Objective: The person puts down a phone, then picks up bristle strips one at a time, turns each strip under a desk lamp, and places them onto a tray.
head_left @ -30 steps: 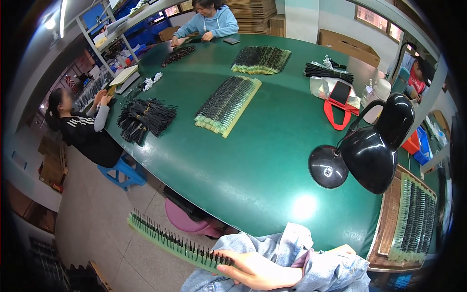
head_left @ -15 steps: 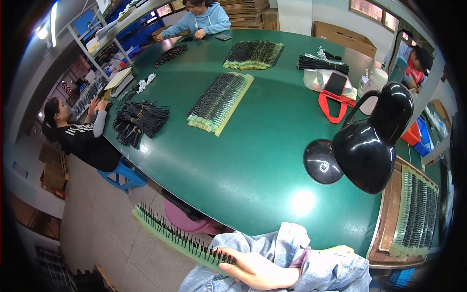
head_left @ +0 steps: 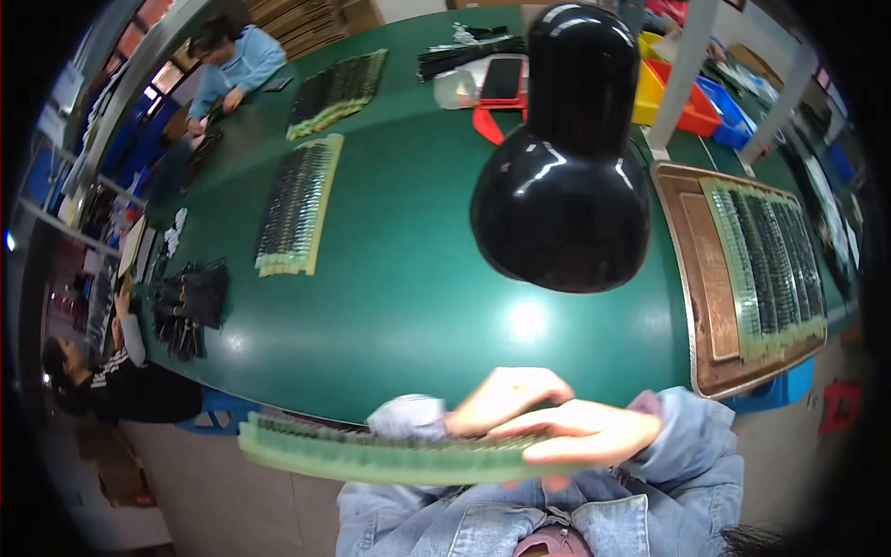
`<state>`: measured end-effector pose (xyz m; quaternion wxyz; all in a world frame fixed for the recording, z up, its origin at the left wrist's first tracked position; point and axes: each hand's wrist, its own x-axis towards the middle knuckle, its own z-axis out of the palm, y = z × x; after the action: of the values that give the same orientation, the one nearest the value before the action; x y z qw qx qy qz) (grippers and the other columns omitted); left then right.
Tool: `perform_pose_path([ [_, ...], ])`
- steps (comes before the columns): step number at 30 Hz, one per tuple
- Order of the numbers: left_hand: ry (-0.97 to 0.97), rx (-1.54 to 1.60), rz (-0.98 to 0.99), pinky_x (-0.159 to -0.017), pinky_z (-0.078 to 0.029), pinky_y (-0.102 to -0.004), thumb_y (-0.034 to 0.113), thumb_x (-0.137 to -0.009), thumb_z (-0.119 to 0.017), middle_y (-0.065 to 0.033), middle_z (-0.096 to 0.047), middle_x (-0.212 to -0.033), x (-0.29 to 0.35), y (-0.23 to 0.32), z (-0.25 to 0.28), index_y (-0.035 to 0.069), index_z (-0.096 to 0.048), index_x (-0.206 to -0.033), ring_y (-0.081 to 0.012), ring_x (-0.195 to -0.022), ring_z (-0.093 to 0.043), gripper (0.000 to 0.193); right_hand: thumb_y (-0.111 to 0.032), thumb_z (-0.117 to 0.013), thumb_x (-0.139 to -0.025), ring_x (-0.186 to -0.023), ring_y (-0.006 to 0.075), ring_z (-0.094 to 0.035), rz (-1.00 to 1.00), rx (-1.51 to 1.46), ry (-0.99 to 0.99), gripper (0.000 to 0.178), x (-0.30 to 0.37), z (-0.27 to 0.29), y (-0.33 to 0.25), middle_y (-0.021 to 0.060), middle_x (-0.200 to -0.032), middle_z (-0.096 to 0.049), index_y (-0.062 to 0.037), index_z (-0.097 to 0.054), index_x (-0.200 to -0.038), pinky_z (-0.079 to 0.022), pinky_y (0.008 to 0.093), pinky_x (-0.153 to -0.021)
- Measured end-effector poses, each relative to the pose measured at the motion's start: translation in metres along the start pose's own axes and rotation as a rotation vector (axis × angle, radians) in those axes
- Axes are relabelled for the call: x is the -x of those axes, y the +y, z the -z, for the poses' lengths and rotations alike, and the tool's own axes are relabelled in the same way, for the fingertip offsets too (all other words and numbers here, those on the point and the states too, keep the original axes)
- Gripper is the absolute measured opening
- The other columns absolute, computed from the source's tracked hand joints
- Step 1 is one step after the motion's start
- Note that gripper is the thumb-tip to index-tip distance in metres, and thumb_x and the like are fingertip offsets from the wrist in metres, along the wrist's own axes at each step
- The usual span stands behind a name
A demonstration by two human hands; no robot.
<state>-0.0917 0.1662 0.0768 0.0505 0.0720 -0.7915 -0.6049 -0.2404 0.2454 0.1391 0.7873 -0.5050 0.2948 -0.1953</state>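
- A long, slightly bowed green strip (head_left: 390,455) lay across the lower centre of the frame, its face smooth-looking and pale along the bottom, with a dark, bristly row on its upper edge; motion blur hid the single bristles.
- The right hand (head_left: 594,434) pinched the strip near its right end, thumb on the near face and the other fingers reaching behind.
- The left hand (head_left: 510,399), its fingers bent, sat just behind the strip and close against the right hand; whether it gripped anything, one could not tell.
- Faded, creased denim sleeves (head_left: 701,432) covered both forearms.
- The green tabletop (head_left: 399,316) was smooth and glossy, catching a round white glare at centre.
- A shiny black lamp (head_left: 561,218) with a rounded, bell-like shade rose at upper centre.
- At right, a brown rimmed tray (head_left: 703,371) held rows of green-and-black strips (head_left: 766,269).
- A similar slanted block of strips (head_left: 299,209) lay at upper left, above a tied black bundle (head_left: 190,302).
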Motion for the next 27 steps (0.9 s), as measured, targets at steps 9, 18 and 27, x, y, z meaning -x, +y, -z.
perform_pose_path([
  [9, 0.308, 1.373, -0.141, -0.053, -0.048, -0.0292, 0.019, -0.076, -0.059, -0.0160, -0.056, -0.082, 0.075, -0.044, 0.054, -0.003, -0.039, -0.108, -0.0243, -0.064, -0.057, 0.043, -0.008, -0.041, -0.085, -0.059, 0.0082, -0.049, 0.010, -0.288, 0.531, 0.039, 0.092, 0.037, 0.050, 0.0137, -0.094, -0.057, 0.0015, -0.032, -0.123, -0.044, 0.0202, -0.057],
  [18, 0.559, 0.528, 0.252, -0.053, -0.044, -0.0232, -0.001, -0.070, -0.061, -0.0077, -0.054, -0.075, 0.070, -0.054, 0.088, -0.002, -0.054, -0.094, -0.0165, -0.062, -0.054, 0.025, -0.005, -0.050, -0.077, -0.064, 0.0115, -0.052, 0.114, 0.501, 0.776, 0.026, 0.064, 0.074, 0.062, 0.0082, -0.085, -0.057, -0.0023, -0.053, -0.103, -0.044, 0.0238, -0.060],
  [27, 0.685, -0.442, 0.258, -0.069, -0.042, -0.0284, -0.002, -0.062, -0.063, -0.0075, -0.054, -0.078, 0.052, -0.054, 0.086, 0.000, -0.059, -0.079, -0.0193, -0.074, -0.052, 0.018, -0.005, -0.059, -0.067, -0.078, 0.0199, -0.048, 0.178, 1.078, 1.099, 0.017, 0.035, 0.108, 0.072, 0.0048, -0.077, -0.053, -0.0061, -0.060, -0.084, -0.041, 0.0296, -0.070],
])
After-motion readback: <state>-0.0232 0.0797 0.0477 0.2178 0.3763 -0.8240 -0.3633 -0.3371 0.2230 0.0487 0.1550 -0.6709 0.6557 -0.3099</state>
